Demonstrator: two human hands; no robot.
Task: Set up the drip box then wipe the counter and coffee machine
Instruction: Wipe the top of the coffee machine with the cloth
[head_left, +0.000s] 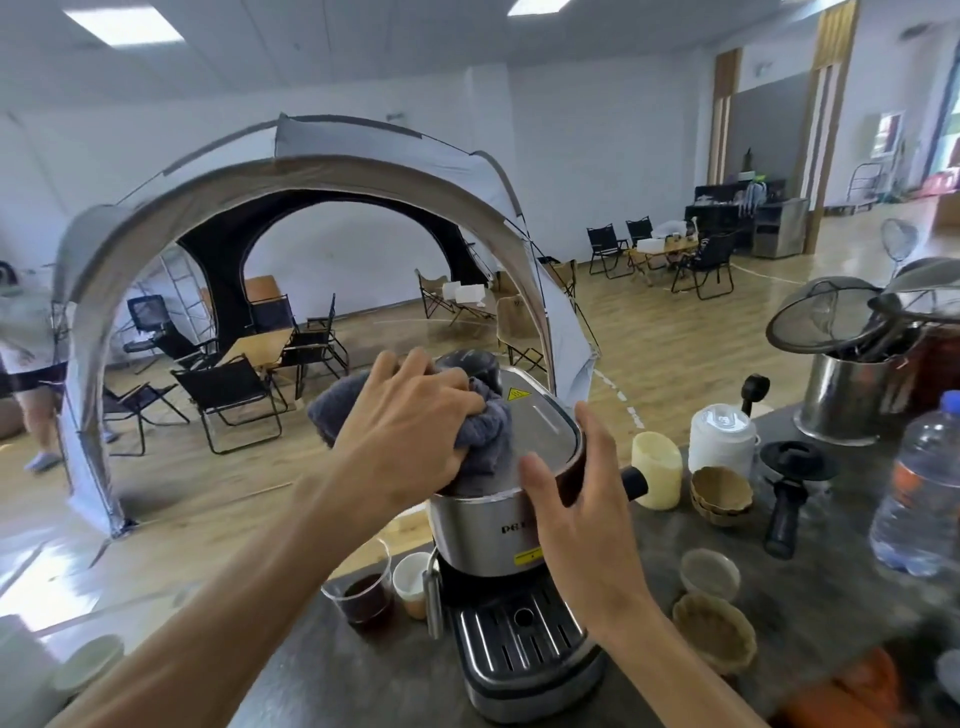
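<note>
A silver and black coffee machine (480, 530) stands on the dark counter (831, 587). Its slotted drip tray (524, 639) sits at the base in front. My left hand (410, 426) grips a bunched grey cloth (488, 441) and presses it on the machine's top. My right hand (582, 514) holds the machine's upper right side, fingers spread against the body and lid edge. The cloth hides part of the machine's top.
Left of the machine stand a clear cup of dark liquid (363, 592) and a white cup (413, 579). To the right are a portafilter (789, 493), paper filters (719, 491), a water bottle (919, 493) and a steel utensil holder (847, 400). A person (26, 364) stands far left.
</note>
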